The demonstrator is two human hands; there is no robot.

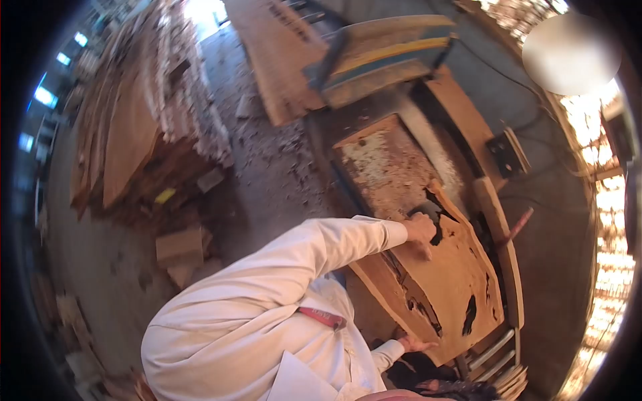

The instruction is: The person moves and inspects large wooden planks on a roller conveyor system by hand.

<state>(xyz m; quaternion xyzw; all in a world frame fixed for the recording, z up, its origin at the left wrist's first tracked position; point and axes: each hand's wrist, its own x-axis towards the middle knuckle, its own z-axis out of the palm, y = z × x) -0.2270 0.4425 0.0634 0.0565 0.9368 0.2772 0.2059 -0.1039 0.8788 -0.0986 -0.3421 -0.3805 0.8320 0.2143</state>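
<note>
A wide wooden slab with rough live edges and dark holes lies in front of me on a machine bed. My left hand is closed at the slab's far end, beside a large dark hole; some fingers are hidden. My right hand grips the slab's near edge at a corner, with the thumb apart from the fingers. Past the left hand is a worn bed surface, covered with pale dust and chips.
A machine hood with yellow and blue bands stands beyond the bed. A long wooden rail runs along the slab's far side. Metal rollers are at the lower right. Stacked rough planks stand at left, with chips on the floor between.
</note>
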